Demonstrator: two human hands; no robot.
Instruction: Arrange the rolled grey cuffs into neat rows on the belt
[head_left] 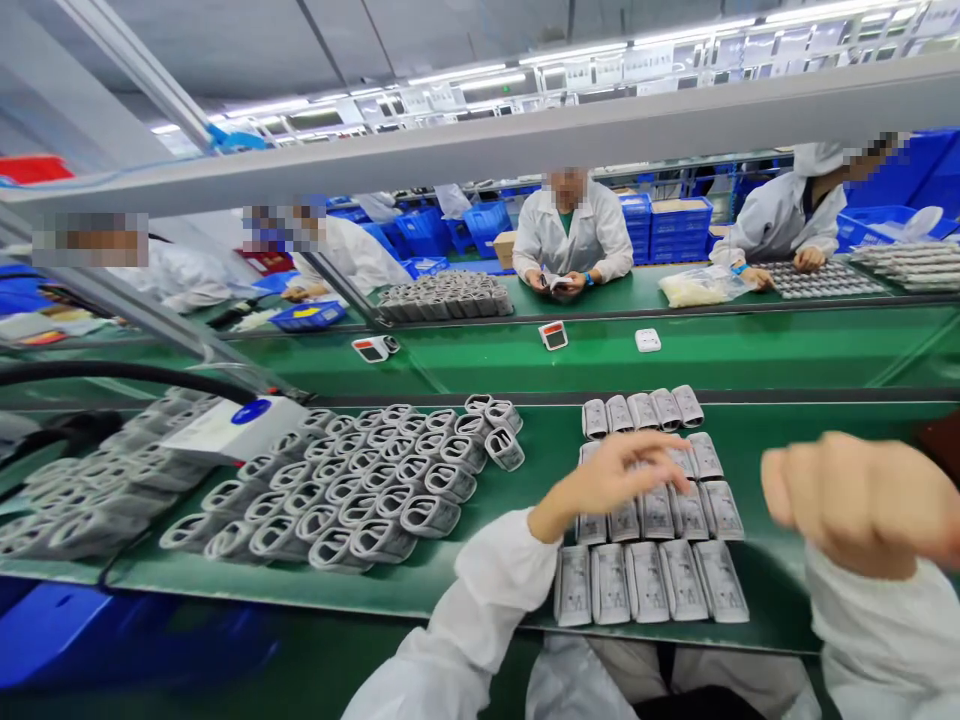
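Observation:
My left hand reaches over neat rows of flattened grey fabric cuffs, palm down with its fingers stretched out and apart. It hides part of the middle rows, and I cannot tell whether it touches them. To the right of the rows, my right hand is raised above the green bench, blurred by motion. Its fingers are curled in like a fist, and whatever may be inside is hidden. Many rolled grey cuffs stand on their sides in a large group at the left.
A white box-shaped device with a black cable stands among the cuffs at left. Beyond the bench, a green conveyor belt carries small white devices. Co-workers in white coats sit across it. A grey metal beam crosses overhead.

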